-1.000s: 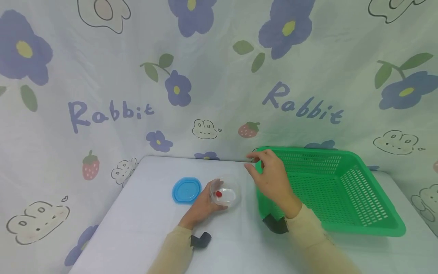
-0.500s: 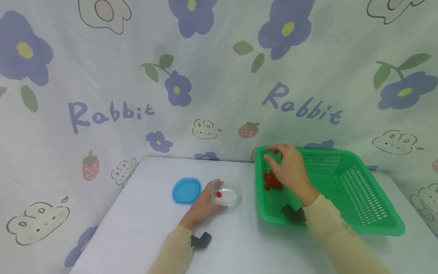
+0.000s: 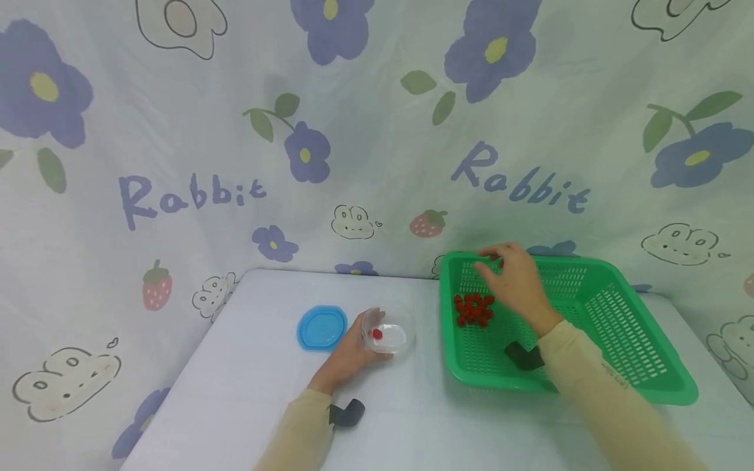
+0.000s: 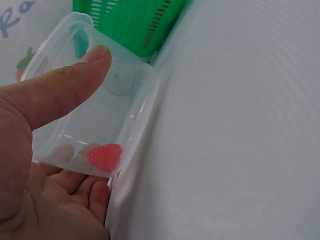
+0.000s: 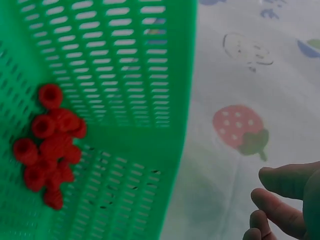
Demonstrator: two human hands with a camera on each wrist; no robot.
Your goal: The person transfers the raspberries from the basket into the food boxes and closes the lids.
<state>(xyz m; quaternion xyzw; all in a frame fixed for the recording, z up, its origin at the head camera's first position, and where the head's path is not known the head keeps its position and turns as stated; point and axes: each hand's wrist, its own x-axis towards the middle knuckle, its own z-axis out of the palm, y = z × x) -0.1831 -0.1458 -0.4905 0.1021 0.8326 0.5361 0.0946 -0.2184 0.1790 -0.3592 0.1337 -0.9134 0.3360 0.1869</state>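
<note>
Steadying the clear tub point(image 3: 396, 335), presumably, left hand point(image 3: 350, 347) pinches its sides between thumb and fingers, lower centre, lone raspberry point(image 3: 377, 334) inside; right hand point(image 3: 516, 282) hangs over green basket point(image 3: 671, 392), lower right, near heaped raspberries point(image 3: 473, 310), thumb and forefinger parted, can't tell if holding any.

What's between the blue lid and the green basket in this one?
The left hand gripping a clear plastic cup with one red raspberry inside; the head view shows this.

Left grip point(image 3: 355, 343) curled, right grip point(image 3: 516, 280) loose
</note>
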